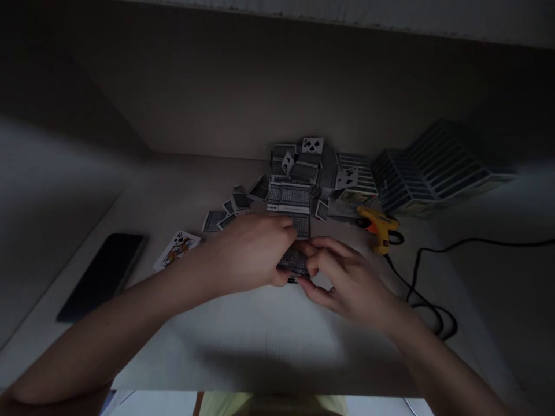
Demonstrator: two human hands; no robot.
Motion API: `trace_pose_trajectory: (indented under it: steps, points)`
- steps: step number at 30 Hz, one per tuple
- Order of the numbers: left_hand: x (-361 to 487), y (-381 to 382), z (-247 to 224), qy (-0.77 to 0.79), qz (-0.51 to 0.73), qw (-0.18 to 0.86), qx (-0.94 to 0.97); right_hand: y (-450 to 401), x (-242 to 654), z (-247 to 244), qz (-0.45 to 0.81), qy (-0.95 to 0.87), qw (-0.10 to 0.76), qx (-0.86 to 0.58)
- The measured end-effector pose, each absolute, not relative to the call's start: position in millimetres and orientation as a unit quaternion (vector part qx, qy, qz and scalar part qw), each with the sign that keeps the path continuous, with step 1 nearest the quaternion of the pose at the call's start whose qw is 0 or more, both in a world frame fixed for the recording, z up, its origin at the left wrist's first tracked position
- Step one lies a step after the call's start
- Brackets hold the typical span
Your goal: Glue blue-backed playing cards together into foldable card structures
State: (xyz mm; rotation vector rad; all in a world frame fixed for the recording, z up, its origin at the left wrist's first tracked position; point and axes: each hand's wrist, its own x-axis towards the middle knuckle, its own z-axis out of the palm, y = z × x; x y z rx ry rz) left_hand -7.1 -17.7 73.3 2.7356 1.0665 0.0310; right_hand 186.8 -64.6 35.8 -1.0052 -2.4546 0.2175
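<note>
A dark patterned playing card (295, 261) lies between my two hands, at the near end of a row of card pieces. From its left side my left hand (255, 248) grips it, fingers curled. My right hand (336, 268) pinches its right edge between thumb and fingers. Just beyond, a card structure (289, 196) with patterned backs runs away from me toward the wall. Loose cards lie on top of it, among them an eight of clubs (313, 145). Part of the near end is hidden by my fingers.
Left are a black phone (102, 277), a queen card (177, 249) and small cut card pieces (238, 202). Right stand a yellow glue gun (381, 228) with a looping black cord (416, 283), and stepped card structures (433, 167). Walls enclose the white surface (260, 341).
</note>
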Motion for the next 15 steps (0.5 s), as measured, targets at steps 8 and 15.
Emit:
trace_pose_trajectory:
  steps: [8, 15]
  points:
    - [-4.7, -20.2, 73.3, 0.352, 0.017, 0.098, 0.931, -68.6, 181.2, 33.7, 0.191, -0.839, 0.256, -0.440]
    - [-7.4, -20.0, 69.2, 0.355, 0.037, 0.117, 0.927, -67.4, 178.3, 30.9, 0.208, -0.807, 0.302, -0.464]
